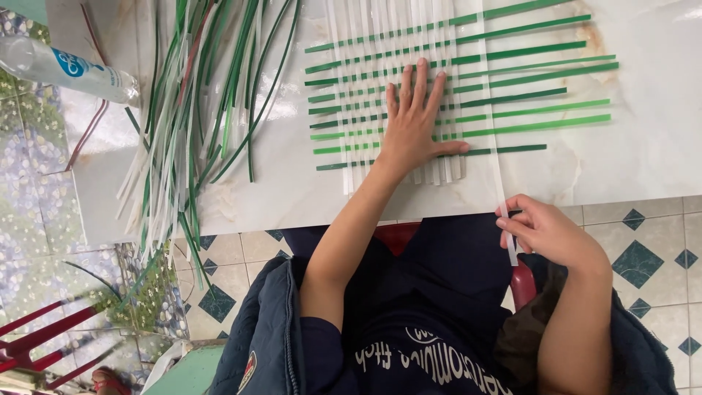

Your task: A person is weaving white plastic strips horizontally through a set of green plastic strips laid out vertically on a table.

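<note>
Pressing: left hand [414, 130] fingers spread flat on woven mat [380, 95] | right hand [545, 232] fingers pinch white strip [494, 146] end

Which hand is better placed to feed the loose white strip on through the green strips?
Likely the right hand: it already pinches the white strip at the table edge. The left hand lies flat on the woven mat, pinning it.

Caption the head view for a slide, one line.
Left hand flat on a green-and-white woven strip mat; right hand pinches a white strip at the table edge.
</note>
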